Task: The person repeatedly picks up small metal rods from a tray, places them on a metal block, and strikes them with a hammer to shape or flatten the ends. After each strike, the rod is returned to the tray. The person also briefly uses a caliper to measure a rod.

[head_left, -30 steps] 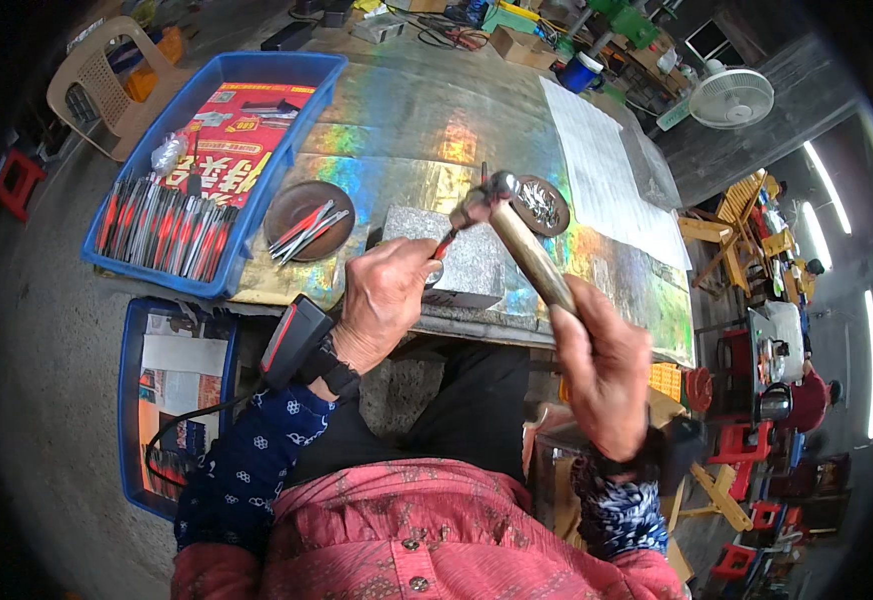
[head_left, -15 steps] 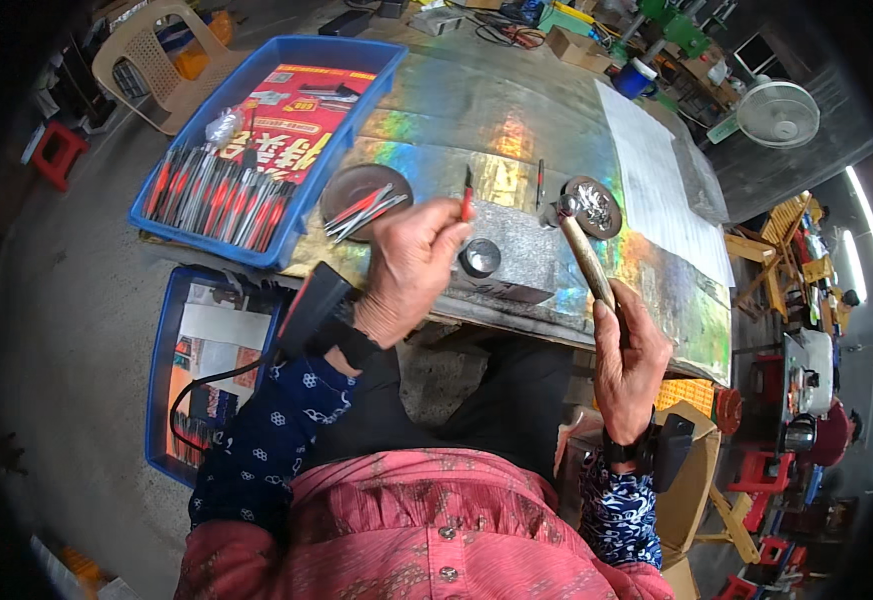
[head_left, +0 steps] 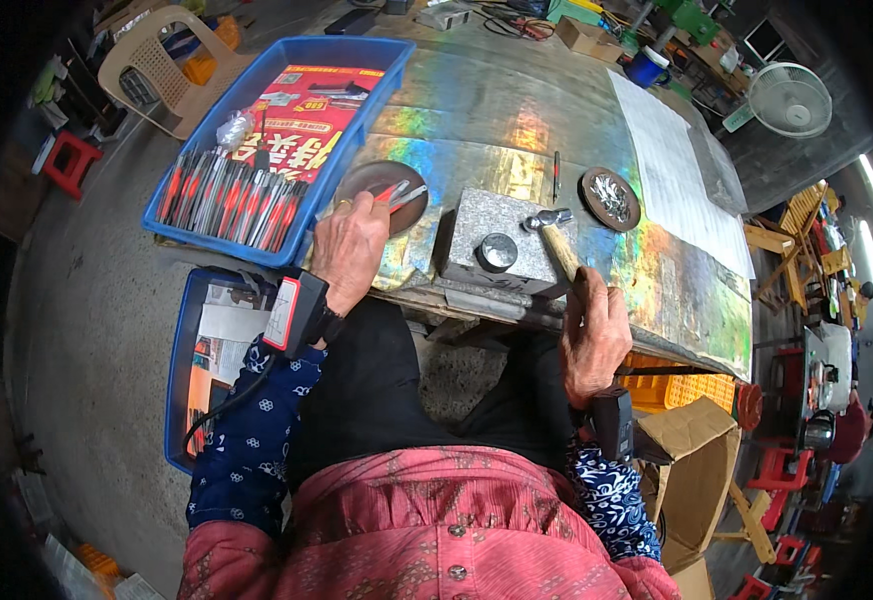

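My right hand (head_left: 597, 335) is closed around the wooden handle of a hammer (head_left: 561, 248). The hammer's metal head rests on a grey metal block (head_left: 485, 214). A short dark round cylinder (head_left: 498, 253) with a shiny top stands on the same block. Over at the left, my left hand (head_left: 352, 248) reaches to a brown dish (head_left: 415, 212), its fingers pinched at slim red-and-silver sticks (head_left: 394, 195); the hand hides part of them. A second brown dish (head_left: 612, 198), right of the block, holds many small silver pieces. Beyond the block lies a slim dark stick (head_left: 557, 177).
A blue tray (head_left: 287, 250) with rows of slim red, black and silver sticks stands on the table's left. Below it is another blue tray (head_left: 179, 365). White sheets (head_left: 662, 150) cover the table's right side. A cardboard box (head_left: 702, 470) and yellow crate (head_left: 677, 388) stand lower right.
My left hand has moved left from above the block to the dish, taking along a slim red-and-black stick. My right hand has lowered the hammer, its head now on the block.
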A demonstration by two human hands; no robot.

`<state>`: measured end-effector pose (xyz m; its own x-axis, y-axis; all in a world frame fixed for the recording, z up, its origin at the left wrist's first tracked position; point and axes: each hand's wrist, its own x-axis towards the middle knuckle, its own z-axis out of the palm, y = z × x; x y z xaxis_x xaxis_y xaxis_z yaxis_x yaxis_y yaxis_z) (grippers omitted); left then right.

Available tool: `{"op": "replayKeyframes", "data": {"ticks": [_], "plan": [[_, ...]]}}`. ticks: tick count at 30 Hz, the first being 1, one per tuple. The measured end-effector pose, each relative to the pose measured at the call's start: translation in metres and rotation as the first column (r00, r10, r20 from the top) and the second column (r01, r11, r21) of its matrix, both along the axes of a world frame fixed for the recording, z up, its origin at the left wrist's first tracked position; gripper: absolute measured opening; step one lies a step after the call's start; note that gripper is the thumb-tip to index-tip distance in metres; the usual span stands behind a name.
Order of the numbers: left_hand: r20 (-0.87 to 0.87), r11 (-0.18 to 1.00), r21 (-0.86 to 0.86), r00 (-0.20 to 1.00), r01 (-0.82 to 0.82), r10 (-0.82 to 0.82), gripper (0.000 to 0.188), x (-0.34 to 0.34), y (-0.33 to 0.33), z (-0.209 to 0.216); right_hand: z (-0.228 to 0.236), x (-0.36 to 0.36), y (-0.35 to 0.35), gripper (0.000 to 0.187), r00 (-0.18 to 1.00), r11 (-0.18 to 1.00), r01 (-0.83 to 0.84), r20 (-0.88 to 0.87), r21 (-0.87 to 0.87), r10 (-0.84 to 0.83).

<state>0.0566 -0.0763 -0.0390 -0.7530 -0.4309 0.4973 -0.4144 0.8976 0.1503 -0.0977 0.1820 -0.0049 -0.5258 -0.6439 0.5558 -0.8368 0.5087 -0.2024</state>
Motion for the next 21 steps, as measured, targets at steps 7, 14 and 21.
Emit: {"op": "replayKeyframes", "data": {"ticks": [7,14,21], "plan": [[0.026,0.988,-0.151,0.998,-0.045,0.050,0.006,-0.009,-0.005,-0.013,-0.006,0.005,-0.004,0.049,0.988,1.000,-0.021,0.153,0.015,0.018],[-0.012,0.992,-0.107,0.997,-0.071,0.070,0.014,0.000,-0.002,0.001,-0.003,0.004,-0.007,0.040,0.978,0.999,-0.039,0.206,0.010,0.036],[-0.215,0.976,-0.097,0.962,-0.195,0.171,0.014,0.043,-0.047,0.032,0.003,0.006,-0.005,0.037,0.938,0.998,0.024,0.343,0.063,-0.044]]}}
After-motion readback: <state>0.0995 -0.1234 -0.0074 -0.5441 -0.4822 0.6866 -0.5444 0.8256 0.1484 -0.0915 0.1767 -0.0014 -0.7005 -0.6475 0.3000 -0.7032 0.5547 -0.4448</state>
